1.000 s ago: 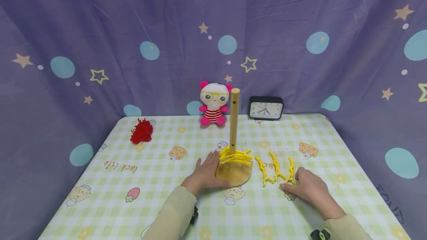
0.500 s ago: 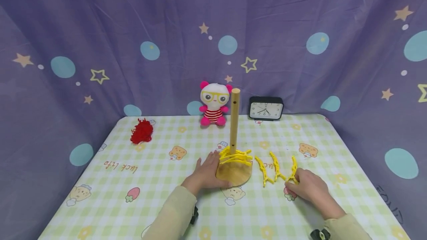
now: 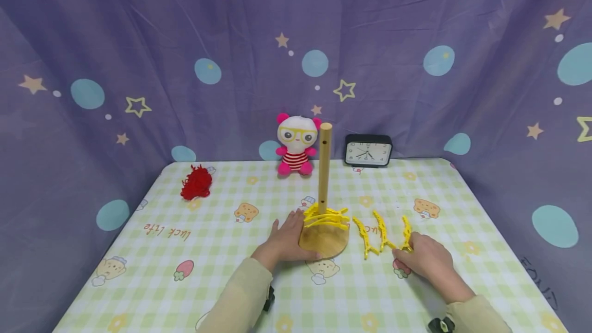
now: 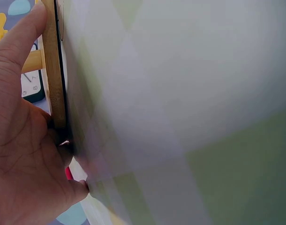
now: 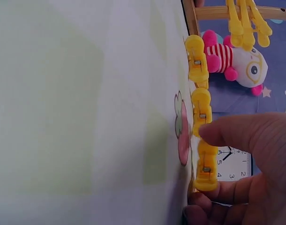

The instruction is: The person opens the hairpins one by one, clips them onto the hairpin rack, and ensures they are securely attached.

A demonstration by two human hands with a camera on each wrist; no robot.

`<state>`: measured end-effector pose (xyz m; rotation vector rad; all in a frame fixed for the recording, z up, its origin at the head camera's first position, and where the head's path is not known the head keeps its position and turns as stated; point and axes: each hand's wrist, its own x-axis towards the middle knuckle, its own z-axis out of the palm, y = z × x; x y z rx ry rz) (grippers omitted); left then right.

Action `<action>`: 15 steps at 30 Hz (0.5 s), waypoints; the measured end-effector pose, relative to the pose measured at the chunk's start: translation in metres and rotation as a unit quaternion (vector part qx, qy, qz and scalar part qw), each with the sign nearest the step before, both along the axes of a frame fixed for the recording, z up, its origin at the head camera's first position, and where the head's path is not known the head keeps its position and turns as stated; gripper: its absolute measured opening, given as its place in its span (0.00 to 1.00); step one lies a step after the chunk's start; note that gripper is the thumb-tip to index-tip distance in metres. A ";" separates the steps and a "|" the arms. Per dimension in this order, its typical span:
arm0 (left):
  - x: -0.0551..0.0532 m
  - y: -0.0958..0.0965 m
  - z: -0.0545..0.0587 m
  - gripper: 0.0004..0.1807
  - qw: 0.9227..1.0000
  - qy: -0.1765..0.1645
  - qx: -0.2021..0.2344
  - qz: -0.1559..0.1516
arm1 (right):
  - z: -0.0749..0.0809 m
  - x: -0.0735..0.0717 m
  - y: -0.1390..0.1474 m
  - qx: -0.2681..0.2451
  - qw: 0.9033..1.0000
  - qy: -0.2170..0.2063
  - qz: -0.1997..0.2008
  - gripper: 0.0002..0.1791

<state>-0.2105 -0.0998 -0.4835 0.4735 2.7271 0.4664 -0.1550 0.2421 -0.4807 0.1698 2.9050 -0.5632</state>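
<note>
A wooden stand with a round base and an upright post stands mid-table. My left hand grips the left rim of its base, thumb along the front; in the left wrist view the thumb lies against the wooden edge. Several yellow hair clips are bunched on the base by the foot of the post. To the right lie two more, the left clip and the middle clip. My right hand pinches the rightmost yellow hair clip between thumb and forefinger, at the table surface.
Behind the stand sits a pink and white plush panda, with a black alarm clock to its right. A heap of red yarn lies at the back left. The checked table ends at a purple curtain.
My right thumb and fingers have closed on the rightmost hair clip, which shifted slightly right and then a little back left. The left hand and stand stay put.
</note>
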 end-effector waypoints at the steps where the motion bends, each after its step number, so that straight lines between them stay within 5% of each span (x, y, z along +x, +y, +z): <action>1: 0.000 0.000 0.000 0.67 1.000 0.000 0.001 0.001 | 0.001 0.001 0.001 -0.004 1.000 0.001 -0.003 0.23; 8: -0.001 -0.001 -0.004 0.68 1.000 0.001 0.000 0.000 | 0.007 0.005 0.005 -0.041 0.997 0.068 -0.007 0.21; 15: -0.002 -0.002 -0.005 0.67 1.000 0.001 0.003 0.000 | 0.013 0.002 0.003 -0.093 0.984 0.155 -0.008 0.21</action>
